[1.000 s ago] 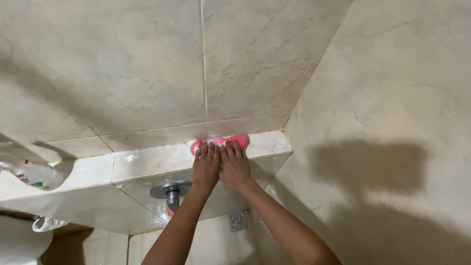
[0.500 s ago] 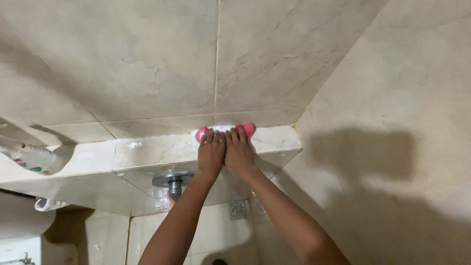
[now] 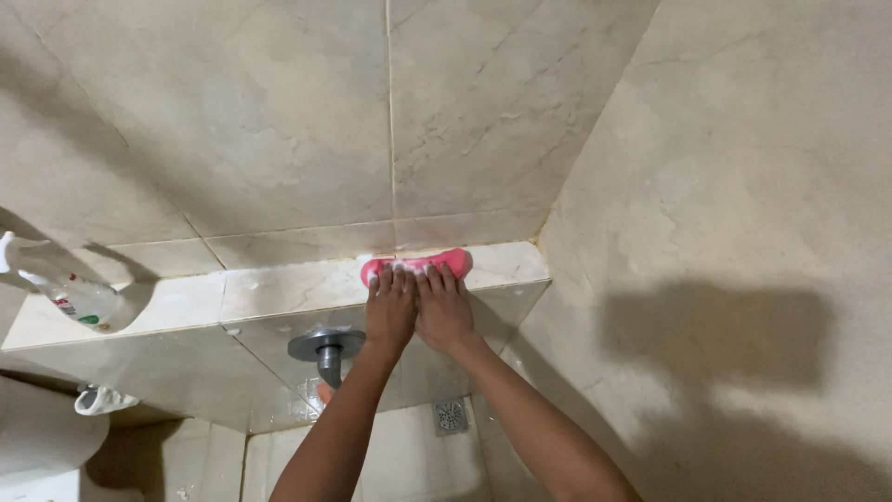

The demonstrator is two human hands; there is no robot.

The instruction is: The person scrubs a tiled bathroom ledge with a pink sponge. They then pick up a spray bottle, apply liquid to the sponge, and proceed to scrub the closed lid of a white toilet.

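Beige marble-tiled walls, floor drain
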